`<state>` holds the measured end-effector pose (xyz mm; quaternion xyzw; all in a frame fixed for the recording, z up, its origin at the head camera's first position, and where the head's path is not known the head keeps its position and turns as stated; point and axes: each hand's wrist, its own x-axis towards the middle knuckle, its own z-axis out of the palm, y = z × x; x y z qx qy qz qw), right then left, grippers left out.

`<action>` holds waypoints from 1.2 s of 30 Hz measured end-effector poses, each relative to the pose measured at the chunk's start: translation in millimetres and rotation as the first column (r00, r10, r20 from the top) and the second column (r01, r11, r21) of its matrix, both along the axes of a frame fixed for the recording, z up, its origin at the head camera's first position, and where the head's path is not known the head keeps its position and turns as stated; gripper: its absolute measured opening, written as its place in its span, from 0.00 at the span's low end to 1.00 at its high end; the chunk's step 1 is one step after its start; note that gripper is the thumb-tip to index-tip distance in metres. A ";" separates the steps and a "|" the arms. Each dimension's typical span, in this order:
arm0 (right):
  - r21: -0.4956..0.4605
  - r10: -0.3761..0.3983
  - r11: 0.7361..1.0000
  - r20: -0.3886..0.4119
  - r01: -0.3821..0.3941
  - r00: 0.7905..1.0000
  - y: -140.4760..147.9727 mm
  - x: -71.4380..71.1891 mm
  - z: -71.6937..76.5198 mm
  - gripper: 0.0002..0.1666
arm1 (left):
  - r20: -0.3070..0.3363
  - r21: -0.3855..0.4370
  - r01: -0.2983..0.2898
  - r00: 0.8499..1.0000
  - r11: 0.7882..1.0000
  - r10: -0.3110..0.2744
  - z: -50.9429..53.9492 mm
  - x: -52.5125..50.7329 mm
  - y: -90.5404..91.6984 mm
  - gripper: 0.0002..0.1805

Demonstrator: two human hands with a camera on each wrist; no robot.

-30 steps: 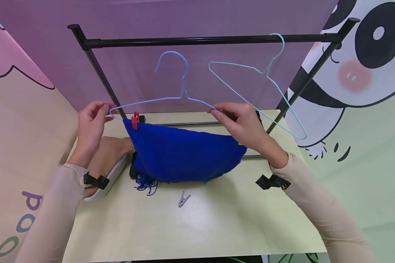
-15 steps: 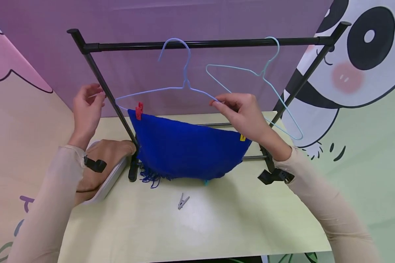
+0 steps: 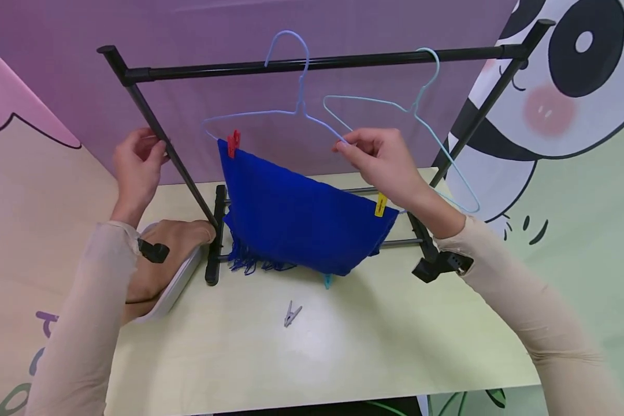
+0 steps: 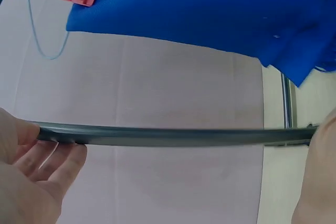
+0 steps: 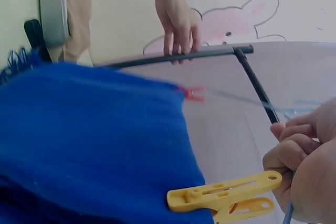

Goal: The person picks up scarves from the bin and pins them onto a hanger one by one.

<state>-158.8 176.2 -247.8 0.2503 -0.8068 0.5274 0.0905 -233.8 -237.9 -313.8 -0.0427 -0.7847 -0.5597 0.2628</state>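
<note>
My right hand [image 3: 382, 162] pinches the right arm of a blue-purple clothes hanger [image 3: 301, 110]. A blue fringed cloth [image 3: 296, 214] hangs from the hanger, held by a red clothespin [image 3: 233, 143] at left and a yellow clothespin [image 5: 226, 195] at right. The hanger's hook overlaps the top bar; whether it bears on the bar I cannot tell. A light blue clip [image 3: 327, 281] shows at the cloth's lower edge. My left hand [image 3: 139, 170] grips the left post of the black garment rack [image 3: 208, 70], thumb and fingers on the tube in the left wrist view [image 4: 44, 166].
A pale teal hanger [image 3: 390, 104] hangs on the bar's right part. On the table [image 3: 343, 352] lies a grey clothespin [image 3: 292, 315]. A light tray [image 3: 179, 294] holding folded brown cloth [image 3: 161, 271] stands at left, close to the rack's foot.
My left hand has let go of the hanger and moved to the rack's left post. The hanger and cloth have risen in my right hand, the hook now reaching above the bar.
</note>
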 end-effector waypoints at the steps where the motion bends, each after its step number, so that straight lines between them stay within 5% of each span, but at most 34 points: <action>1: -0.035 0.018 0.999 0.036 -0.016 0.999 -2.4 -0.3 0.4 0.13 | -0.004 -0.009 -0.003 1.000 1.000 0.003 0.0 0.4 -1.4 0.15; 6: -0.236 0.114 0.970 0.241 -0.056 0.964 -16.4 1.4 -0.2 0.15 | 0.002 -0.071 -0.022 1.000 0.997 0.023 -1.4 6.4 -6.9 0.15; 11: -0.340 0.171 0.940 0.371 -0.038 0.913 -31.3 -0.3 3.8 0.15 | 0.024 -0.127 -0.052 0.998 0.991 0.055 -3.8 9.9 -10.2 0.15; 18: -0.438 0.226 0.899 0.421 -0.021 0.879 -49.9 -1.3 7.5 0.14 | -0.010 -0.130 -0.053 0.999 0.990 0.052 -3.4 1.6 -7.9 0.14; 28: -0.628 0.381 0.778 0.490 0.014 0.784 -104.1 -13.9 13.2 0.10 | -0.062 -0.137 -0.092 0.995 0.986 0.084 -6.6 -1.8 -5.1 0.14; 36: -0.734 0.556 0.676 0.442 -0.073 0.704 -133.3 -17.5 24.9 0.08 | -0.099 -0.162 -0.097 0.992 0.982 0.082 -4.7 -2.6 4.2 0.14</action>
